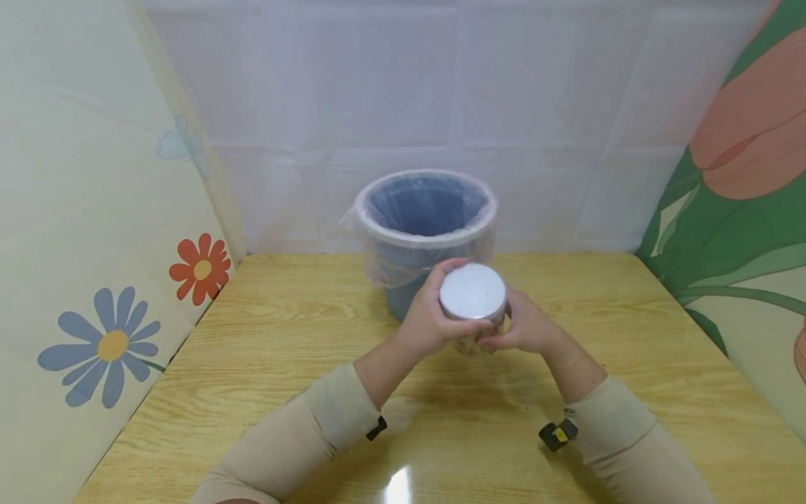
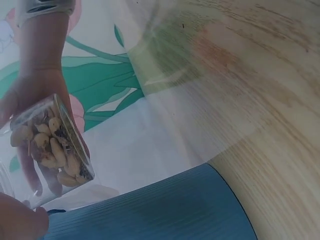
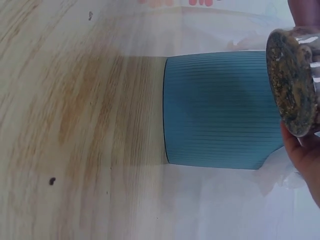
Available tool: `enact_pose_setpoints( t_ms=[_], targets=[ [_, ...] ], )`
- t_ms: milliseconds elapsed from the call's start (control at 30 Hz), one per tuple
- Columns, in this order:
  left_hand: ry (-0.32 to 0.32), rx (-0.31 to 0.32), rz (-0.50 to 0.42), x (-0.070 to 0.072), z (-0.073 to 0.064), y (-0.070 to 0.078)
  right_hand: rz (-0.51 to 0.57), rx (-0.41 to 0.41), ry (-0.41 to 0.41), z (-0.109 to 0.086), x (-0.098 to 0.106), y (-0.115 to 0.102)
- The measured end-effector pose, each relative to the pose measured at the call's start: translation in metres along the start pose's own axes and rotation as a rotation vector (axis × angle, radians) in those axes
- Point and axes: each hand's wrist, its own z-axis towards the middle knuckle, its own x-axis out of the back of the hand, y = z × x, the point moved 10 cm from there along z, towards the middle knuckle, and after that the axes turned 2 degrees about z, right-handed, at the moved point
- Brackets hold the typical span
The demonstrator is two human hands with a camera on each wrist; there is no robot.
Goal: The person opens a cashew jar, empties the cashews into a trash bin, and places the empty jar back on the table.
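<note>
Held up in front of the bin is a clear jar [image 1: 469, 345] with a flat white lid [image 1: 472, 290]. My left hand [image 1: 431, 318] grips it around the lid, with the thumb along the near side. From the right, my right hand [image 1: 529, 325] holds the jar's body lower down. Through the jar's wall [image 2: 52, 150] in the left wrist view, pale nut-like pieces and dark bits show. The jar's base [image 3: 290, 82] is in the right wrist view, covered inside with fine brown bits; there the right hand [image 3: 306, 165] is beside it.
A blue ribbed bin [image 1: 403, 297] with a transparent bag over its white rim [image 1: 363, 210] stands just beyond my hands, its mouth open upward. Under it is a wood-grain table [image 1: 283, 350]. A white sheet hangs behind, with flower-printed sheets at both sides.
</note>
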Motion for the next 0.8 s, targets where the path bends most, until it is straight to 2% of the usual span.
enact_pose_setpoints(
  t_ms=[200,500,667,800],
  targets=[
    [-0.068,-0.047,0.0,0.0,0.002,0.004,0.006,0.006,-0.013,0.0,0.002,-0.002],
    [-0.288,-0.149,-0.252,-0.003,0.004,0.022,0.074,0.035,-0.086,-0.002,0.004,-0.014],
    [-0.368,-0.156,-0.315,-0.003,0.003,0.026,0.107,0.073,-0.133,-0.001,0.002,-0.023],
    [-0.395,-0.147,-0.326,-0.005,0.003,0.026,0.116,0.081,-0.158,-0.001,0.0,-0.025]
  ],
)
